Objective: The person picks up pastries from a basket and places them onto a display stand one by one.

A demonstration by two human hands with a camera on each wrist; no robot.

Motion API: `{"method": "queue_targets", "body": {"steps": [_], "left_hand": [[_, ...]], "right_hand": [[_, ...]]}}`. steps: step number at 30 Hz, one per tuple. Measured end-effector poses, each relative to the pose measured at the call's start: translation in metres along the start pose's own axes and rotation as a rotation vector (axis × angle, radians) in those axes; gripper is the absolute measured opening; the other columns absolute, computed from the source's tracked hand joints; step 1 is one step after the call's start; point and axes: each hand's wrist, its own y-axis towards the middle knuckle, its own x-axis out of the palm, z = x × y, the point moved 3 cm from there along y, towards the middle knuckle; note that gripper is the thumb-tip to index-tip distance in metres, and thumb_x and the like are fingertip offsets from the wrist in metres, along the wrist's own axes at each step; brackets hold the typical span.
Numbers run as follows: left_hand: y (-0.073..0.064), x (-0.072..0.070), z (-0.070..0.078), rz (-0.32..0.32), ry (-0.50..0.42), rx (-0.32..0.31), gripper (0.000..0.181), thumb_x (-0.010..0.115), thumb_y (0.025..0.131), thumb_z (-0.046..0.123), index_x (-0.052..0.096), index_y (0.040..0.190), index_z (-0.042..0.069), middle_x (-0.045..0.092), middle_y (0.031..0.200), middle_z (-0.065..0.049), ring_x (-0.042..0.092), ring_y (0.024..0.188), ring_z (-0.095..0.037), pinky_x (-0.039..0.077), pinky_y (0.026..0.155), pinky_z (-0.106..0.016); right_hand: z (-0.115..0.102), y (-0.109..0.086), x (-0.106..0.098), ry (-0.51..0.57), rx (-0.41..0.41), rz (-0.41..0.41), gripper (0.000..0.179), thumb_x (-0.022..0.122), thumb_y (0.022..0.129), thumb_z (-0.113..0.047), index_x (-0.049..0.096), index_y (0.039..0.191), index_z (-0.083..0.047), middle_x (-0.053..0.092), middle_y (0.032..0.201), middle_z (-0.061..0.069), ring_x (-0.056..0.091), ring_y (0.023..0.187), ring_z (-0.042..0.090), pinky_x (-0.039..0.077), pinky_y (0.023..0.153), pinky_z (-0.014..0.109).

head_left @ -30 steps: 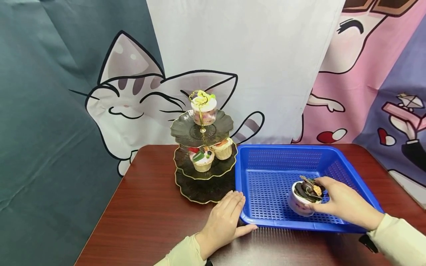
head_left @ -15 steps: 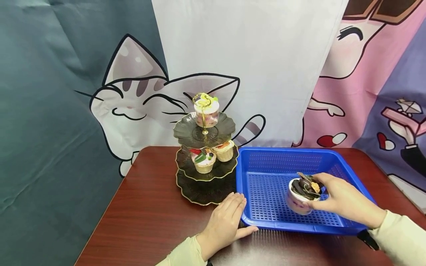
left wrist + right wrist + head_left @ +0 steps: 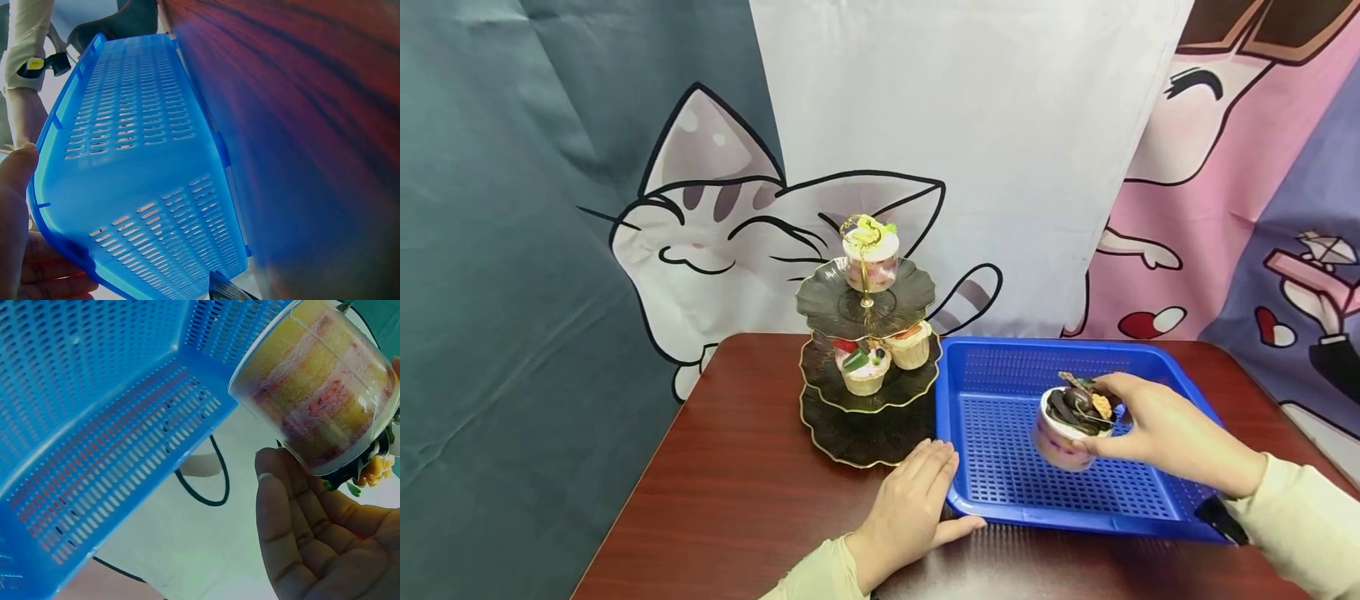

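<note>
My right hand (image 3: 1176, 442) grips a layered cake cup (image 3: 1063, 446) between thumb and fingers, over the blue plastic basket (image 3: 1037, 518). Dark chocolate pieces and an orange-brown bit top the cup. In the right wrist view the clear cup (image 3: 319, 387) shows its yellow and pink layers and lies tilted beside the basket wall (image 3: 100, 475). My left hand (image 3: 904, 510) rests against the basket's near left corner with its fingers fairly straight. Its thumb (image 3: 19, 165) lies at the rim in the left wrist view.
Left of the basket stands a three-tier black stand (image 3: 823, 300) with gold edges. Another cake cup (image 3: 872, 262) sits on its top tier; two cupcakes, one green-topped (image 3: 863, 377) and one pale (image 3: 912, 348), share the middle tier. Behind the wooden table (image 3: 715, 467) hangs a cartoon cloth (image 3: 1037, 167).
My right hand has lifted the chocolate-topped cake cup a little and moved it left over the basket. The left hand has stayed at the corner. The head view has shifted slightly.
</note>
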Motion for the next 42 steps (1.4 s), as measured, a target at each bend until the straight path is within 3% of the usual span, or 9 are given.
{"method": "queue_targets", "body": {"steps": [6,19,31,42], "left_hand": [[-0.001,-0.001,0.000,0.002,0.004,0.000,0.070,0.071,0.073,0.062,0.067,0.108,0.001,0.070,0.107,-0.011,0.067,0.103,-0.023,0.052,0.099,-0.035],[-0.002,-0.001,0.002,0.001,0.007,-0.011,0.071,0.071,0.072,0.062,0.067,0.107,0.001,0.070,0.107,-0.010,0.067,0.103,-0.023,0.052,0.099,-0.035],[-0.001,-0.001,0.001,0.017,0.006,-0.005,0.070,0.071,0.072,0.062,0.067,0.107,0.001,0.070,0.106,-0.010,0.067,0.103,-0.023,0.052,0.099,-0.035],[-0.001,0.000,0.001,-0.006,0.008,-0.005,0.069,0.069,0.075,0.062,0.067,0.109,0.002,0.070,0.107,-0.010,0.067,0.103,-0.023,0.052,0.099,-0.034]], "right_hand": [[-0.005,0.008,-0.005,0.016,-0.016,0.005,0.059,0.082,0.068,-0.047,0.063,0.105,-0.006,0.063,0.088,-0.003,0.054,0.077,0.009,0.048,0.061,0.022],[-0.018,0.022,-0.007,0.042,0.005,-0.032,0.057,0.079,0.071,-0.053,0.063,0.105,-0.010,0.065,0.088,-0.004,0.057,0.081,0.011,0.049,0.065,0.022],[-0.029,0.038,-0.015,0.038,-0.056,-0.006,0.051,0.081,0.070,-0.046,0.063,0.102,-0.010,0.064,0.086,-0.004,0.057,0.077,0.010,0.047,0.062,0.022],[-0.036,0.054,-0.022,0.065,-0.107,0.021,0.046,0.083,0.070,-0.038,0.064,0.100,-0.008,0.064,0.084,-0.003,0.056,0.074,0.010,0.047,0.061,0.022]]}}
